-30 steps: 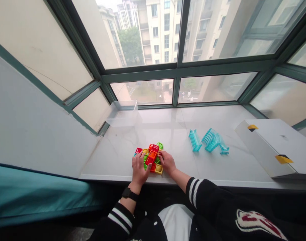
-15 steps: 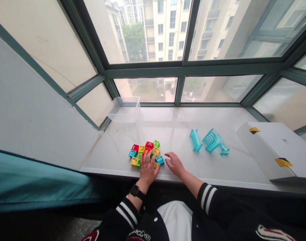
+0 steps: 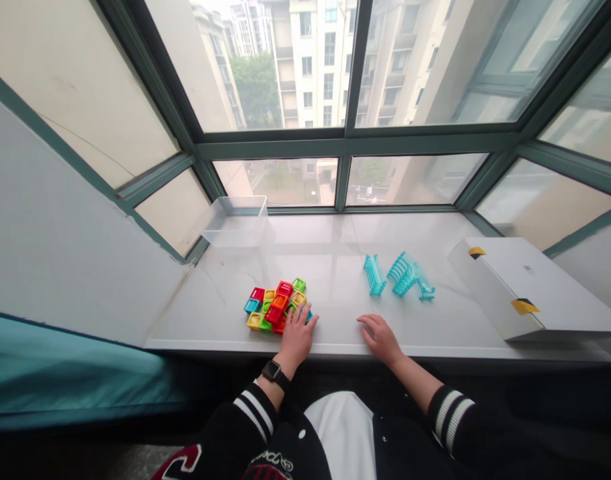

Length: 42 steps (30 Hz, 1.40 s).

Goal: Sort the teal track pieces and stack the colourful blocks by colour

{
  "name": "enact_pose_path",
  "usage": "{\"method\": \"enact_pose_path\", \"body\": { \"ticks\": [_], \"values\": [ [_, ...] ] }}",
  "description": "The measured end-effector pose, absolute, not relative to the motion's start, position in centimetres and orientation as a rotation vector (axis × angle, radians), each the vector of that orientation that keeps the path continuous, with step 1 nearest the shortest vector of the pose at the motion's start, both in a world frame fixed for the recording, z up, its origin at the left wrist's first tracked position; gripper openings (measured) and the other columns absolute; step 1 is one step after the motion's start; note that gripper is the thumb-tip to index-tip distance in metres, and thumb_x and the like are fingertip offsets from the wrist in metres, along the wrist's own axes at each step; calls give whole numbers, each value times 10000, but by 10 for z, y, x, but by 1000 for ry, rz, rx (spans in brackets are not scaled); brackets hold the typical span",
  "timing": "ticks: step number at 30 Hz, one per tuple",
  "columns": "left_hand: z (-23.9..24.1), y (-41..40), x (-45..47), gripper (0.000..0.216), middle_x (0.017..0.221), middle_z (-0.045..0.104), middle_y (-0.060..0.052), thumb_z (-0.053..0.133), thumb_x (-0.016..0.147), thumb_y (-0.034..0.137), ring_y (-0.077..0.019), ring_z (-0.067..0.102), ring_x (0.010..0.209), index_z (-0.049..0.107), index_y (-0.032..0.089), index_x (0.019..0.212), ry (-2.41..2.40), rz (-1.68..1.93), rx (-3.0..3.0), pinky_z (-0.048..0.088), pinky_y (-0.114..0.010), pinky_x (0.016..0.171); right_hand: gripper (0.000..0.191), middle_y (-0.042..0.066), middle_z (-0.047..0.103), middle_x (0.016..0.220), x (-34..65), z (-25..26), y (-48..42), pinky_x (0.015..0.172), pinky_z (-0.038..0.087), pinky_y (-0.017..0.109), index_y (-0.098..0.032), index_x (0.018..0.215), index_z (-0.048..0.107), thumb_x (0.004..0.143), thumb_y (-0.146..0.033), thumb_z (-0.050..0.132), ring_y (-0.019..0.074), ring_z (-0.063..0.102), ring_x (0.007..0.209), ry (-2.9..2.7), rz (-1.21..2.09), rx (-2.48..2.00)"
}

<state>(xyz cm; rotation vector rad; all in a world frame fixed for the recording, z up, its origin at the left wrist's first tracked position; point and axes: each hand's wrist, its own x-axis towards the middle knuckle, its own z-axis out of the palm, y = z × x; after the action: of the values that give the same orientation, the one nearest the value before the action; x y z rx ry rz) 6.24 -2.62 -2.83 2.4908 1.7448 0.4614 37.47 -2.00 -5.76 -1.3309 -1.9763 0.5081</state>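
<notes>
A heap of small plastic toy pieces (image 3: 277, 312) in red, orange, yellow, green and blue lies near the front edge of the white marble sill. My left hand (image 3: 296, 337), with a black watch at the wrist, rests on the heap's right side with its fingers spread. It covers part of the blue and green pieces there. To the right, apart from the heap, my right hand (image 3: 380, 337) is low over the sill, fingers stretched out and holding nothing. Beyond it lie translucent turquoise ribbed plastic parts: a straight one (image 3: 374, 275) and a curved one (image 3: 404, 273) with a smaller end piece.
At the back left, against the window frame, stands a clear plastic bin (image 3: 234, 232). A large white box (image 3: 540, 280) with yellow-and-black tape marks occupies the right end of the sill. Teal cloth (image 3: 70, 373) hangs at the lower left, below the wall.
My right hand has moved right, away from the heap. My left hand has slid to the heap's right side, uncovering orange and red pieces. The whole view has shifted slightly right.
</notes>
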Motion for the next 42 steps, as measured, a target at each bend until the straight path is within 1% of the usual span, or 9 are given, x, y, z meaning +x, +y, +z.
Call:
{"method": "enact_pose_path", "body": {
  "ticks": [4,10,20,24,27,30,36,39,42],
  "values": [
    [-29,-19,53,457,1656,477,-87,489,954,113,-349,417,1537,733,286,1299,1833,425,2474,329,-588,1245,267,114,727,1136,410,-67,-44,1026,558,504,-261,1130,752,977,-230,535,299,666,1105,-1970,372,-1388],
    [-28,-14,28,432,1622,520,-98,488,955,141,-341,451,1512,748,274,1273,1946,456,2443,365,-553,1223,239,107,704,1091,405,-67,-47,1005,539,471,-240,1073,754,947,-204,554,283,645,1059,-1975,257,-1440],
    [-24,-12,-5,372,1588,552,-87,530,950,239,-341,464,1505,747,302,1246,1918,613,2354,377,-570,1238,222,109,700,1068,400,-58,-47,1014,527,506,-274,1033,766,920,-223,583,313,635,1075,-1920,377,-1510],
    [-19,-12,-2,366,1579,557,-106,561,925,255,-358,460,1507,741,281,1243,1920,633,2316,332,-588,1266,232,105,710,1082,404,-53,-45,1032,537,511,-278,1060,762,933,-260,569,312,652,1079,-1842,408,-1498],
    [-13,-14,9,414,1587,545,-120,579,927,286,-367,410,1541,697,264,1322,1881,675,2334,258,-621,1298,265,113,705,1138,412,-33,-27,1091,514,506,-271,1139,731,975,-290,525,309,649,1140,-1696,313,-1484],
    [-8,-18,34,430,1572,559,-99,573,945,279,-336,384,1562,659,275,1367,1700,756,2344,259,-606,1309,357,136,662,1271,417,-2,9,1143,478,497,-236,1319,639,992,-326,528,310,603,1245,-1669,239,-1493],
    [-5,-32,92,385,1501,591,-111,556,985,279,-277,510,1457,637,262,1362,1417,890,2139,431,-533,1236,695,203,517,1486,397,25,105,1203,379,565,-189,1555,436,906,-310,654,389,445,1425,-1779,273,-1761],
    [-4,-35,104,368,1476,596,-112,574,978,268,-271,533,1425,652,268,1338,1345,885,2102,445,-527,1225,859,260,448,1547,386,16,139,1143,406,586,-183,1618,347,859,-319,726,432,493,1376,-1679,369,-2013],
    [1,-33,106,349,1452,607,-112,582,972,252,-263,548,1400,664,266,1311,1333,900,2063,450,-513,1219,994,342,509,1478,383,8,157,1027,473,566,-119,1667,217,835,-286,734,439,611,1253,-1575,549,-2256]
  ]
}}
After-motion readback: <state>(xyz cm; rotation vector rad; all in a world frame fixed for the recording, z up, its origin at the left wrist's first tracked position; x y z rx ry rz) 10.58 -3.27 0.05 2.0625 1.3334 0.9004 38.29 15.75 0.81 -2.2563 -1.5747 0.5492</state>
